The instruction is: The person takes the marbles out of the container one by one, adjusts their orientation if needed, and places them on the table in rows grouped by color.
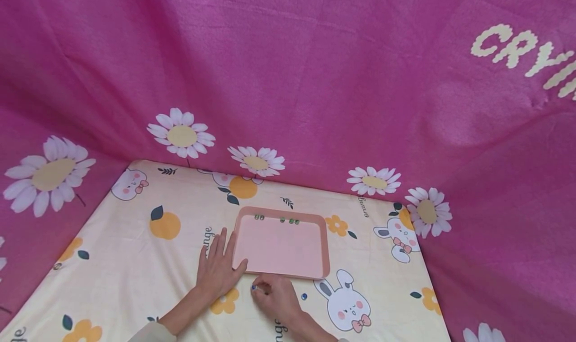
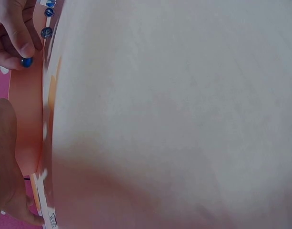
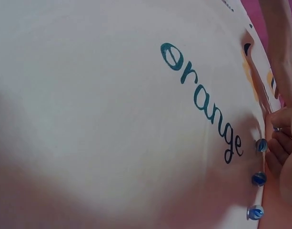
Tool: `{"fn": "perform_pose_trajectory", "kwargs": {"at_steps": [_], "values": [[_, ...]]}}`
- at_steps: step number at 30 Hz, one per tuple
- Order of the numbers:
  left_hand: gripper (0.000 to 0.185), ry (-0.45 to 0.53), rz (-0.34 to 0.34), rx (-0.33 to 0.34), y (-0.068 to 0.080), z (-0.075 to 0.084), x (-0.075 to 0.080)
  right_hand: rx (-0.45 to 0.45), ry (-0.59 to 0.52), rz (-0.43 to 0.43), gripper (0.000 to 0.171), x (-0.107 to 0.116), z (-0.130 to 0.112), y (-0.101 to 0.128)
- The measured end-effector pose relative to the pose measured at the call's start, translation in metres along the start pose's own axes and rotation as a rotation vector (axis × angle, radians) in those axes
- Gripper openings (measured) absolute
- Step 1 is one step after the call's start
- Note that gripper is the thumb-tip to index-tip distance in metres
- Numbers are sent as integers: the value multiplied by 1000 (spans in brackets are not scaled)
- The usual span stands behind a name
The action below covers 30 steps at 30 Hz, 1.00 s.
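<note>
A shallow pink tray (image 1: 281, 249) lies on the cloth, with several green marbles (image 1: 291, 221) along its far wall. My left hand (image 1: 217, 272) rests at its left side, fingers straight, the thumb by the near left corner. Just in front of the tray's near edge, my right hand (image 1: 278, 296) pinches a blue marble (image 2: 26, 62) between thumb and forefinger. Another blue marble (image 1: 304, 296) lies on the cloth to the right of that hand. The right wrist view shows three blue-streaked marbles, one of them a middle marble (image 3: 259, 179), in a row beside the right hand.
A cream cloth (image 1: 189, 262) printed with rabbits, oranges and flowers covers the table. Magenta fabric (image 1: 288, 82) with daisies hangs behind it and at both sides. A small round brownish thing (image 1: 57, 266) sits at the table's left edge.
</note>
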<state>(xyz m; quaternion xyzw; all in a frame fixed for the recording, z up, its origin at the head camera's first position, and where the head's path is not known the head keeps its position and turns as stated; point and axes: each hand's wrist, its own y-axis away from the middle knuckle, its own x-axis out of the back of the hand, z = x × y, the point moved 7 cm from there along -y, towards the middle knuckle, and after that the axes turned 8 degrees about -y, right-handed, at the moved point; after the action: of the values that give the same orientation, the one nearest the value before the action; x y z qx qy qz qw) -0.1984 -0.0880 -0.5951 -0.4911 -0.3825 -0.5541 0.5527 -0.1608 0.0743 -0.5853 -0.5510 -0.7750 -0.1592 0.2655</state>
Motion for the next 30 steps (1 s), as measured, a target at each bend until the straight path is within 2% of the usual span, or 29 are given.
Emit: {"fn": "perform_pose_trajectory", "kwargs": {"at_steps": [4,12,18,30], "values": [[84,-11,3,-3,0,0,0,44,49,11,9,0,0,-1],[84,-28,28,-8,-1,1,-1,58,113,6,7,-2,2,-3],[84,-28,21,-4,-1,1,-2,79,150,-1,8,-3,2,-3],[84,-28,19,-9,0,0,-2,57,182,-49,10,-7,5,-6]]}}
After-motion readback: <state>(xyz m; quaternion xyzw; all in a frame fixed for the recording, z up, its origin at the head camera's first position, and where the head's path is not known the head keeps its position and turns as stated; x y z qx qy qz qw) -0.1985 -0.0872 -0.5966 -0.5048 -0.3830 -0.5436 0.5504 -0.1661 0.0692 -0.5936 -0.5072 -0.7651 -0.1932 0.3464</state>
